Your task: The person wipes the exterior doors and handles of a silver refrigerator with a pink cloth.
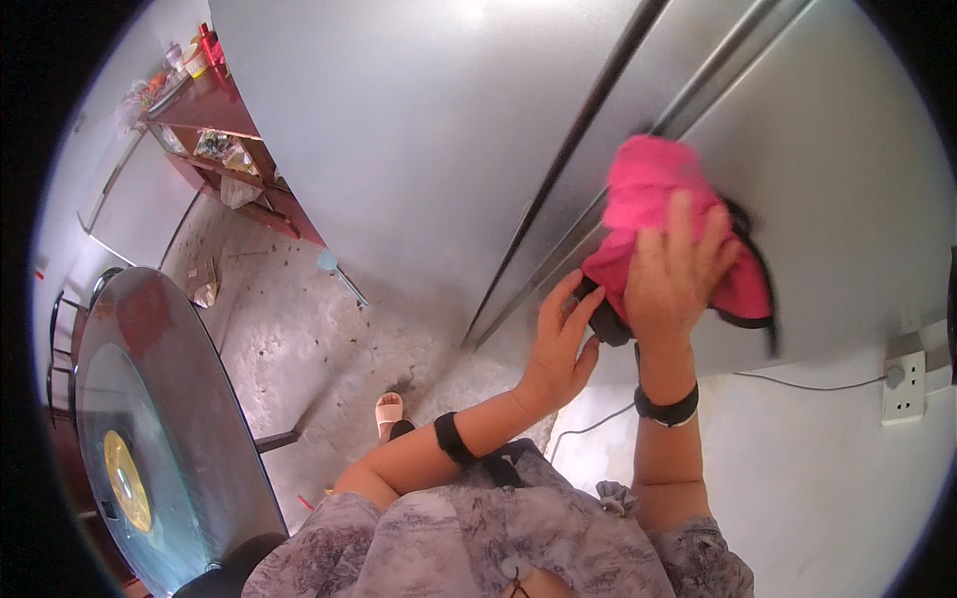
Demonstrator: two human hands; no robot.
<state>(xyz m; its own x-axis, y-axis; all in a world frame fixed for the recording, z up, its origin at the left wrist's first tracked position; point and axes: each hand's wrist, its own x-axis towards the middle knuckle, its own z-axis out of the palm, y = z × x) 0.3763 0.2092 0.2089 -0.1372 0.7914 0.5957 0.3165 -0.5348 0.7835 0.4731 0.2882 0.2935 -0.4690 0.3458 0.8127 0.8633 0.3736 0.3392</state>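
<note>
My right hand [673, 269] lies flat with its fingers spread over a pink cloth [653, 169], holding it against a large silver-grey refrigerator [399, 130]. The cloth is bunched, has a dark edging, and hangs across the right door beside the dark gap between the two doors. My left hand [568, 349] is at the cloth's lower left, fingers apart, with the fingertips by a black piece [606, 321] at its edge. Whether those fingertips touch the cloth or the door, I cannot tell. Part of the cloth is hidden under my right hand.
On the left stands a dark oval table [239, 439] with a round glass top [150, 419]. A reddish-brown cabinet [234, 110] with items on it is at the far left. A light blue-headed tool [339, 274] lies on the speckled floor. A cable runs to a wall socket [903, 389].
</note>
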